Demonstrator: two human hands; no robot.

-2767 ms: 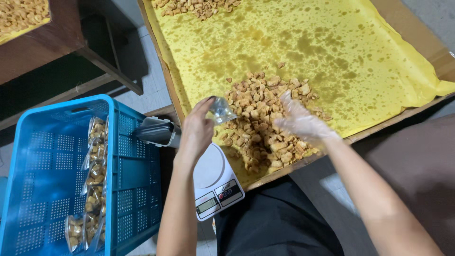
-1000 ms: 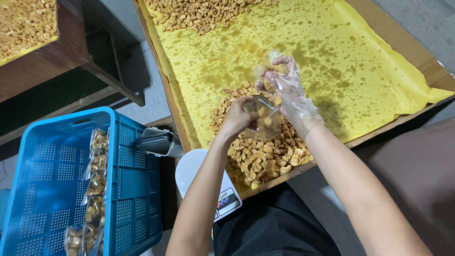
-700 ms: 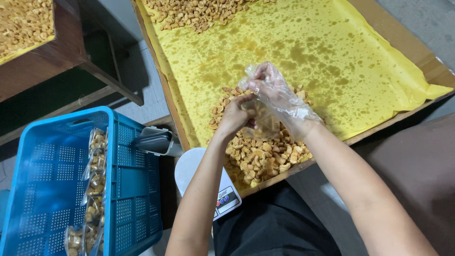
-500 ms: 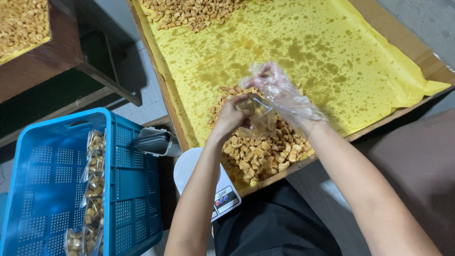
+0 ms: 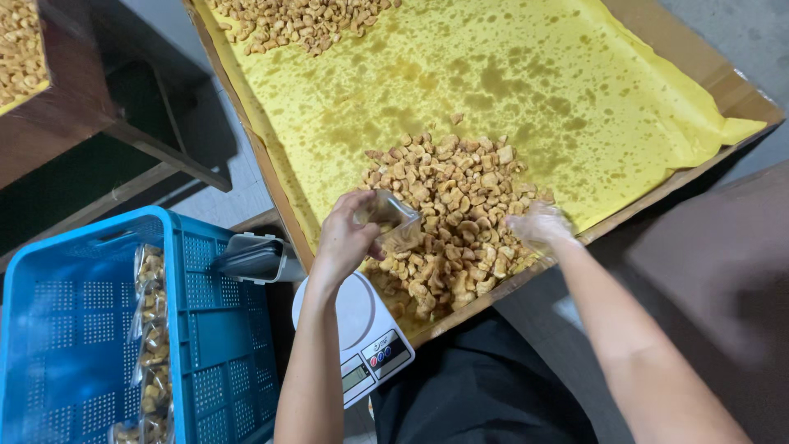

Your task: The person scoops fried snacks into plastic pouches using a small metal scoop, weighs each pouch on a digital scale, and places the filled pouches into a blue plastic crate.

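A pile of small brown fried snack pieces (image 5: 448,210) lies on oil-stained yellow paper (image 5: 509,74) in a wide wooden tray. My left hand (image 5: 345,234) holds a small clear plastic bag (image 5: 394,220) with a few pieces in it, at the pile's left edge. My right hand (image 5: 538,226), in a thin clear glove, rests on the pile's right side with its fingers curled among the pieces. A white kitchen scale (image 5: 362,337) stands below my left hand, just off the tray's near edge.
A blue plastic crate (image 5: 205,329) at the lower left holds several filled clear bags (image 5: 148,329). A second heap of pieces (image 5: 296,20) lies at the tray's far end. A dark wooden table (image 5: 57,123) stands at upper left, another tray of snacks (image 5: 20,45) on it.
Both hands were raised together over the pile, the right one putting pieces into the bag. Now they are apart and lower: the left holds the bag alone, the right is down on the pile.
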